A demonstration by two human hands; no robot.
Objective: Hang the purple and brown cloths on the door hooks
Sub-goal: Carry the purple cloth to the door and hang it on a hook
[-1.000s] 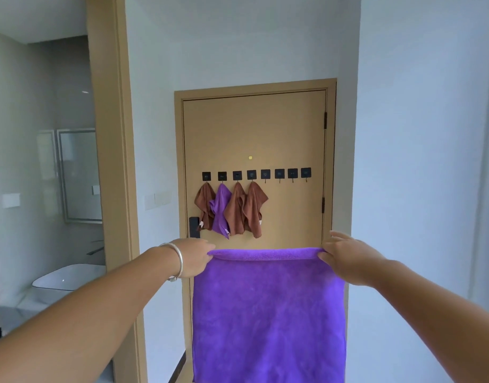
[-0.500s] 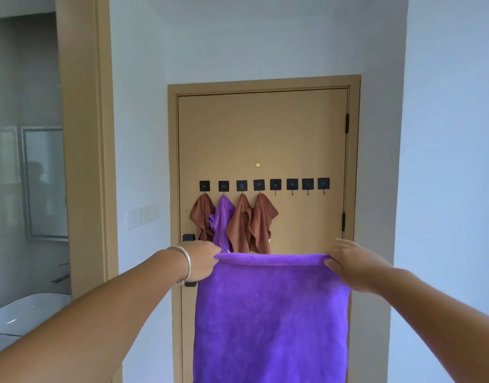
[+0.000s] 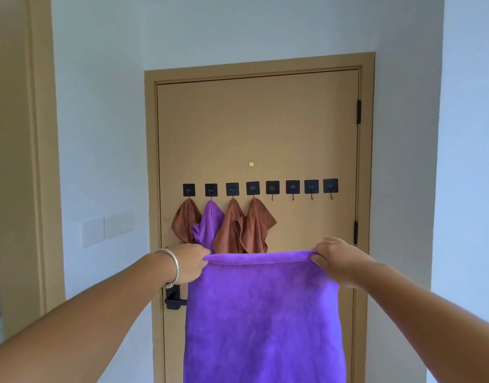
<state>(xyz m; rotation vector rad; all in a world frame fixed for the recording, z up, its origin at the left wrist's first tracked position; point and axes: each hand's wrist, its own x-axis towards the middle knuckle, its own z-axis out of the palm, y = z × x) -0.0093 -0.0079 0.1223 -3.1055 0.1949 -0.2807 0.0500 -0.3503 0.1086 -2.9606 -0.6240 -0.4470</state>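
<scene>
I hold a purple cloth (image 3: 262, 319) spread flat in front of a tan door (image 3: 257, 128). My left hand (image 3: 189, 262) pinches its upper left corner and my right hand (image 3: 338, 261) pinches its upper right corner. Across the door runs a row of several black square hooks (image 3: 272, 187). A brown cloth (image 3: 185, 221), a small purple cloth (image 3: 208, 222) and two more brown cloths (image 3: 254, 228) hang from the left hooks. The hooks to the right, such as the last one (image 3: 330, 186), are bare.
A black door handle (image 3: 172, 298) sits at the door's left edge, partly behind my left wrist. White light switches (image 3: 108, 228) are on the wall to the left. A tan door frame (image 3: 41, 161) stands at far left, a white wall (image 3: 469, 161) at right.
The door has come closer and larger in view, and the bathroom on the left has slid out of sight. Both hands keep the same grip on the spread purple cloth.
</scene>
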